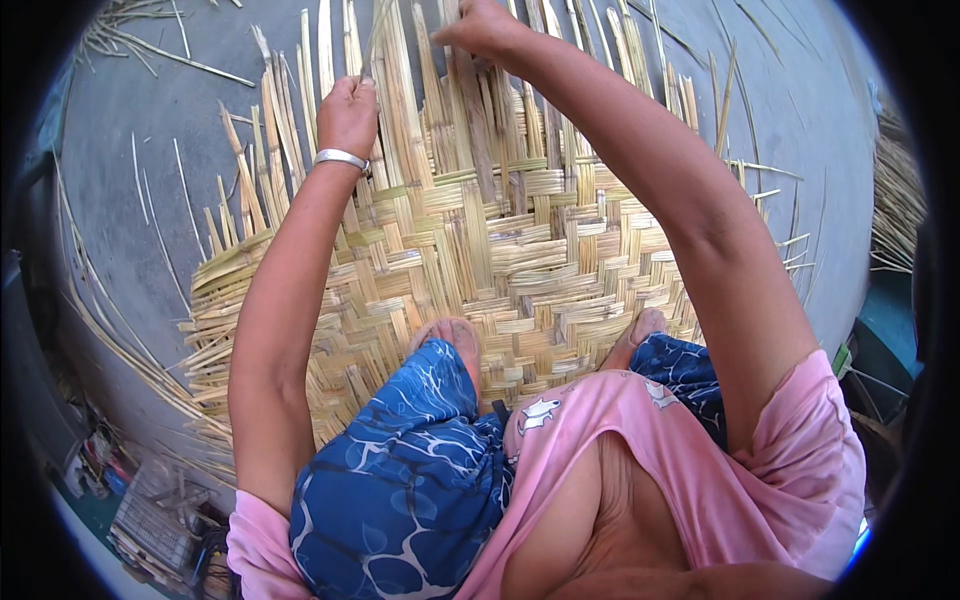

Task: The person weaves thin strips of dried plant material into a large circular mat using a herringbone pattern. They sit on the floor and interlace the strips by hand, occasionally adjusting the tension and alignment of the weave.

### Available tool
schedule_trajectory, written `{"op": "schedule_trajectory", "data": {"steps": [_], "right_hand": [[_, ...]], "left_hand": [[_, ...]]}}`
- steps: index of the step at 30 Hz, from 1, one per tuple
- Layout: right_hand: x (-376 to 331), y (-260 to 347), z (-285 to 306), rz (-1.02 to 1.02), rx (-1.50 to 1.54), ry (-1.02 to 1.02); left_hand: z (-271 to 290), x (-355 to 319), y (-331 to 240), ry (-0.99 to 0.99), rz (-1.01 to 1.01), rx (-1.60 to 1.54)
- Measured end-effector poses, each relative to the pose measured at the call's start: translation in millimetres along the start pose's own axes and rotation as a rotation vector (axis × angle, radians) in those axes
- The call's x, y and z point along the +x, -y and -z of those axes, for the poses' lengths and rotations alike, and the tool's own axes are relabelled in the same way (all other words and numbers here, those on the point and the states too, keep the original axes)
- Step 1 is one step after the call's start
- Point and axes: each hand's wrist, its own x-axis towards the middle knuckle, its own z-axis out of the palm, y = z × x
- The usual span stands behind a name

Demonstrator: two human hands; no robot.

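A large mat of split cane strips (pixel 560 270) lies half woven on the floor, with loose strip ends fanning out along its far side. My left hand (pixel 348 118), a silver bangle (pixel 342 158) at its wrist, is closed on a thin strip (pixel 374 45) among the upright ends at the far left. My right hand (pixel 482 28) reaches the far middle of the mat, partly cut off by the top edge. Its fingers look curled above a broad brownish strip (pixel 470 120); what they grip cannot be made out. Both my feet (pixel 455 345) rest on the near weave.
Loose strips (pixel 125 40) are scattered on the grey floor (pixel 830 190) at the far left. More long strips curve along the mat's left side. A bundle of thin stalks (pixel 898 195) stands at the right edge. A wire rack (pixel 150 525) sits among clutter at the lower left.
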Motion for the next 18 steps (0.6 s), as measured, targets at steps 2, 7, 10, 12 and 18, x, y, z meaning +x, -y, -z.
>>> {"op": "schedule_trajectory", "data": {"steps": [2,7,10,12,18], "right_hand": [[2,10,5,-0.18,0.146,0.122],[17,-1,-2,-0.125,0.369,0.192],[10,-1,-4,-0.045,0.424,0.185],[0,11,-1,-0.031,0.513,0.203],[0,21,-3,-0.179,1.028,0.398]], "left_hand": [[1,-5,-15,0.103,0.169,-0.081],[5,-8,-24,0.346,0.274,-0.208],[5,-16,-32,0.224,0.137,-0.067],[4,-17,-26,0.137,-0.023,0.106],[-7,-1,-2,0.015,-0.076,0.338]]}}
